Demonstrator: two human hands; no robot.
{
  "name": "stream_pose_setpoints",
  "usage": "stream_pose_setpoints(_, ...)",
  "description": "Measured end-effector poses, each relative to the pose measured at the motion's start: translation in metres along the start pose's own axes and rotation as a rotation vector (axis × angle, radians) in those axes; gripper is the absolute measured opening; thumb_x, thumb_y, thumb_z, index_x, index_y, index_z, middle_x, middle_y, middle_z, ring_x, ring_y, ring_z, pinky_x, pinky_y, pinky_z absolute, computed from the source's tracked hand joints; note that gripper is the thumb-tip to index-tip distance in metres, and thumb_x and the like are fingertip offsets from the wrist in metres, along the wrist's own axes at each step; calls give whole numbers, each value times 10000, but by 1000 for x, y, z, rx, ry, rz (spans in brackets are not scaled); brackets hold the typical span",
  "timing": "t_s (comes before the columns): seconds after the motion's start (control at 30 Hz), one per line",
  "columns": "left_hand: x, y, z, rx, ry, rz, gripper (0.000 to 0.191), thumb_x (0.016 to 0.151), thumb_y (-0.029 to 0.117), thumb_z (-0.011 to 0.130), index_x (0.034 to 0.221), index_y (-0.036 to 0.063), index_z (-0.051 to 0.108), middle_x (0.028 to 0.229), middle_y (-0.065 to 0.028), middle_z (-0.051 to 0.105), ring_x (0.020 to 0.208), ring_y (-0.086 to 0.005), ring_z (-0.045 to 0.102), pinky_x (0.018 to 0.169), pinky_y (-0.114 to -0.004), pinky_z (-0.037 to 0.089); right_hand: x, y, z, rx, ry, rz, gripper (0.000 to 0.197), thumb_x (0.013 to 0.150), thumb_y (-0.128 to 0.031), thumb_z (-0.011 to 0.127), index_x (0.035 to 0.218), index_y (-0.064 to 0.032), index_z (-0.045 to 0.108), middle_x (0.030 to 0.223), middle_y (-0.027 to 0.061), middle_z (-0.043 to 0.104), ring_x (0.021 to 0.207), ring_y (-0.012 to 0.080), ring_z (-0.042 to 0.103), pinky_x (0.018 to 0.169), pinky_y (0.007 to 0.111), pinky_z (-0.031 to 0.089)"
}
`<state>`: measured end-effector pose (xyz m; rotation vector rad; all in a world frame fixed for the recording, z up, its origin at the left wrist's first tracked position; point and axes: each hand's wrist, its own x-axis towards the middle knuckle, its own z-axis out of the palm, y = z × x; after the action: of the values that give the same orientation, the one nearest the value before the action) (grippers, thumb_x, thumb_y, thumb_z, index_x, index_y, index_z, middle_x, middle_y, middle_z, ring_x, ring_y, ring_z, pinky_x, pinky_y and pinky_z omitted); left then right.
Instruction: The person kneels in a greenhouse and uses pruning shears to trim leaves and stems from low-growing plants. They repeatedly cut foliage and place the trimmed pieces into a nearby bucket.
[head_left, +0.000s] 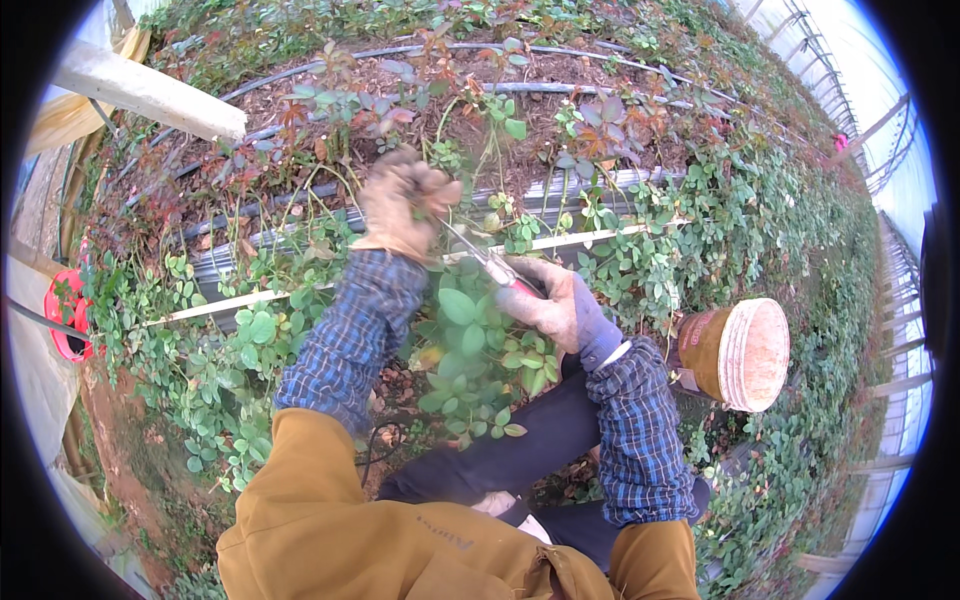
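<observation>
In a work glove, my right hand (547, 300) is closed around the red handles of pruning shears (487, 261). The long narrow blades point up and left towards my left hand (409, 199), which is gloved and blurred. Its fingers are curled among thin green rose stems; whether they grip a stem cannot be told. Leafy green shoots (465, 322) hang between my forearms, over my lap. Behind both hands runs a bed of rose plants (600, 131) with reddish and green leaves, edged by grey plastic film (577, 187).
A white-rimmed bucket (754, 356) lies tipped among foliage at the right. A pale strip (232, 306) crosses the plants. A white beam (157, 90) juts in at upper left, above a red container (66, 315). Grey irrigation pipes (525, 88) run along the bed.
</observation>
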<state>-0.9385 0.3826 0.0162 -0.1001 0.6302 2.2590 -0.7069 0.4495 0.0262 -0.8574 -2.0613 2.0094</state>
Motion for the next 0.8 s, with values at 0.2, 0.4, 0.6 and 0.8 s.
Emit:
stream_pose_setpoints(0.2,25,20,13,781,-1,-8,282,956,154,531,1224,134,617,738,21,546,485,-80,447,352,-243,359,14,-5,-4,57,231,-22,576,910,-238,741,1365,70,566,1103,73,698,906,99,628,813,272,523)
stream_pose_setpoints(0.4,52,-56,-37,1406,-244,201,220,863,195,632,1022,75,726,841,-75,697,676,-156,651,633,-314,541,32,0,-3,318,385,55,516,932,-336,739,1275,29,614,963,41,668,780,117,622,695,289,529)
stream_pose_setpoints(0.6,72,-71,-67,1606,-235,301,260,850,303,646,974,98,746,971,-115,742,894,-282,705,803,-374,539,54,15,-22,627,345,66,586,933,-527,689,1269,-61,572,1010,147,648,845,218,659,715,360,566)
stream_pose_setpoints(0.8,68,-68,-65,1592,-267,288,305,868,343,624,1044,127,750,988,-110,753,955,-308,708,847,-391,546,55,26,-23,549,491,121,623,925,-558,679,1310,-80,576,1043,148,653,854,229,656,740,371,566)
